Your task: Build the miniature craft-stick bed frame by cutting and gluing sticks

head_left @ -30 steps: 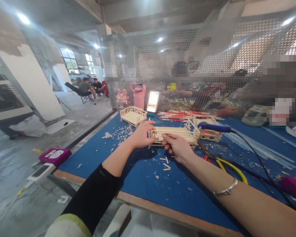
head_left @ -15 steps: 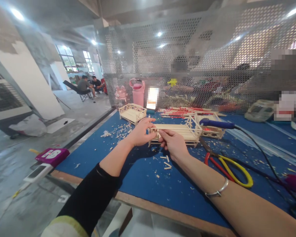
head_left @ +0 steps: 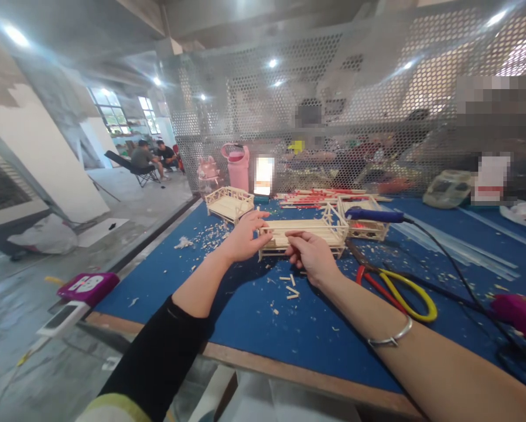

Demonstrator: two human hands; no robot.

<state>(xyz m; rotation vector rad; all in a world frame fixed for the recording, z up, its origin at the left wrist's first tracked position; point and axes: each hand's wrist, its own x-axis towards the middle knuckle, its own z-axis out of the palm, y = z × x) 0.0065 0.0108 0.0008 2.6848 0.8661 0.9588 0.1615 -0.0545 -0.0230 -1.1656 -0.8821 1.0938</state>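
Observation:
A small model bed of pale wooden sticks (head_left: 309,233) stands on the blue table mat (head_left: 254,316). My left hand (head_left: 244,237) grips its left end, fingers curled round the end frame. My right hand (head_left: 311,256) pinches the front rail of the same model with thumb and fingers closed on it. A few loose cut stick pieces (head_left: 289,288) lie just in front of my hands.
A finished stick bed (head_left: 229,204) stands at the back left, another stick frame (head_left: 365,225) behind, with a blue corded tool (head_left: 372,215) on it. Yellow and red cutters (head_left: 399,287) lie to the right. Pink bottles (head_left: 236,167) and a perforated screen (head_left: 333,117) line the far edge. People sit beyond.
My right hand has shifted a little along the front rail of the stick bed. My left hand keeps its grip. The view has swung slightly.

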